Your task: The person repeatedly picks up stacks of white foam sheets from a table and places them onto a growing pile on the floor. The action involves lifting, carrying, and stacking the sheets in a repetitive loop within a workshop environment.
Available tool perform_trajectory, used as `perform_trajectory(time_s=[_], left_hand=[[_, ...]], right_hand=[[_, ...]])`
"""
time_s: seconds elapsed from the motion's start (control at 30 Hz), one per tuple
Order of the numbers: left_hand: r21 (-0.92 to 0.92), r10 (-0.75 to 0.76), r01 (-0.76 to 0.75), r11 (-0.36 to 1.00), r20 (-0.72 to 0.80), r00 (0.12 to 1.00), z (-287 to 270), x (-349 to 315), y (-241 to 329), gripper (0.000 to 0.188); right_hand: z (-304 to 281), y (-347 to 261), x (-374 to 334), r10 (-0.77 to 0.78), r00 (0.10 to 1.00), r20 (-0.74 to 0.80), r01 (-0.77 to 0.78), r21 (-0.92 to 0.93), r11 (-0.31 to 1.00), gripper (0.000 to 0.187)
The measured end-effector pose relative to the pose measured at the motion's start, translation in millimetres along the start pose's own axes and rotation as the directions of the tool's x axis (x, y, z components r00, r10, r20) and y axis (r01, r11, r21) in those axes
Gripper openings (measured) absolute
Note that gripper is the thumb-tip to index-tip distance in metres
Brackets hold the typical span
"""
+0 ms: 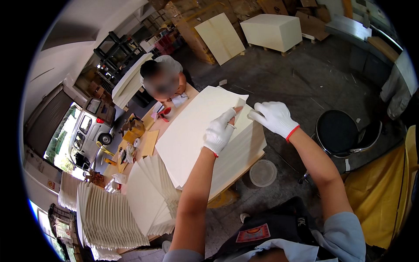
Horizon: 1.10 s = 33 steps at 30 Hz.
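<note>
A tall stack of large white sheets [192, 126] lies on the table in front of me. My left hand [219, 133], in a white glove with bare fingertips, is at the right edge of the top sheet. Its thumb and fingers close on that edge, which curls up a little near the far right corner. My right hand [276, 118], in a white glove with a red cuff, hovers just beside the same corner. Its thumb and fingers are apart, with nothing visible between them.
Fanned white sheets [113, 209] cover the table's left end. Across the table a person [163, 78] leans near a red mug [166, 113]. A clear round tub [262, 173] stands below the right edge, and a black stool [336, 131] is at right.
</note>
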<state>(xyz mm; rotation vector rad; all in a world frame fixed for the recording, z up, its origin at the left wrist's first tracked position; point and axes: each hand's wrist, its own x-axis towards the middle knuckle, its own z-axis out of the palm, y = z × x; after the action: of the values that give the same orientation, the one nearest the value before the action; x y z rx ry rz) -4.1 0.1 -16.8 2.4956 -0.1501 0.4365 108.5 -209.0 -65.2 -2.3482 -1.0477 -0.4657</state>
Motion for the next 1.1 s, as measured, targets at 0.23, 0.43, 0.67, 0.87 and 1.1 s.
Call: perform_trajectory(time_s=[0.23, 0.43, 0.67, 0.87, 1.1], left_hand=[[-0.001, -0.023, 0.023, 1.0, 0.038, 0.999, 1, 2, 3, 0.032], [0.029, -0.022, 0.021, 0.999, 0.043, 0.999, -1, 2, 6, 0.031], [0.041, -0.032, 0.031, 0.999, 0.034, 0.999, 2, 4, 5, 0.035], [0.008, 0.035, -0.034, 0.999, -0.076, 0.996, 7, 2, -4, 0.033], [0.112, 0.028, -0.03, 0.993, 0.016, 0.999, 3, 1, 4, 0.033]], right_hand=[[14, -10, 24, 0.06, 0.986, -0.158, 0.004, 0.38, 0.925, 0.043], [23, -25, 17, 0.372, 0.928, 0.003, -0.291, 0.629, 0.721, 0.049], [28, -24, 14, 0.394, 0.919, -0.034, -0.285, 0.633, 0.72, 0.053], [30, -26, 14, 0.375, 0.926, -0.046, -0.286, 0.565, 0.774, 0.05], [42, -19, 15, 0.369, 0.919, -0.138, -0.243, 0.541, 0.805, 0.049]])
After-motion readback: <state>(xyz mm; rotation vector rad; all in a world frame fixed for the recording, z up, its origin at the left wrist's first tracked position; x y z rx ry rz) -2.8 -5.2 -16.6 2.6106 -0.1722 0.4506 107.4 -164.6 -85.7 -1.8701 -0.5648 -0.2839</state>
